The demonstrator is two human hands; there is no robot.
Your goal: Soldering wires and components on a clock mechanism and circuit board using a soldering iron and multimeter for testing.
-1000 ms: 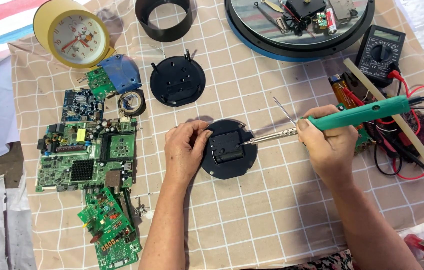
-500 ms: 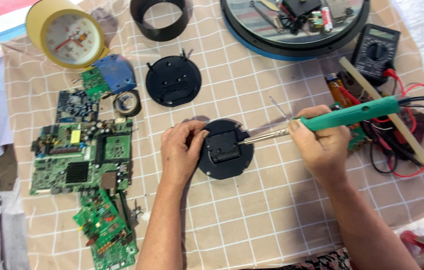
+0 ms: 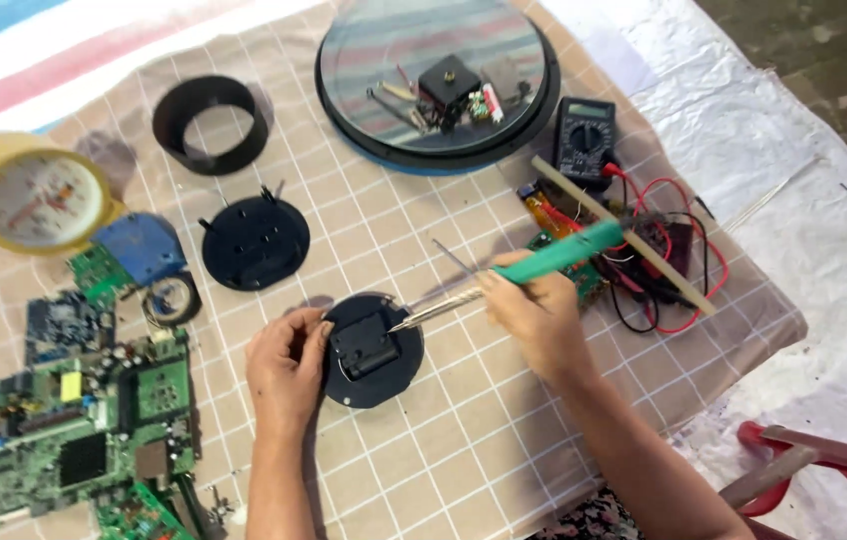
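A round black clock back (image 3: pixel 374 352) with a square black movement box on it lies on the checked cloth (image 3: pixel 464 430). My left hand (image 3: pixel 287 370) presses on its left edge and holds it still. My right hand (image 3: pixel 536 318) grips a green-handled soldering iron (image 3: pixel 504 280); its metal tip rests at the right side of the movement box. A thin wire sticks up beside the iron's shaft.
Behind lie a second black disc (image 3: pixel 256 242), a black ring (image 3: pixel 211 124), a yellow clock (image 3: pixel 32 200), a big round glass-faced clock with parts on it (image 3: pixel 436 85). Green circuit boards (image 3: pixel 89 420) sit left. A multimeter (image 3: pixel 584 135), wooden stick and red-black leads (image 3: pixel 674 260) lie right.
The view has swung, so everything sits further left and lower in the frame. Both hands stay on the clock back and the iron's tip stays at the movement box.
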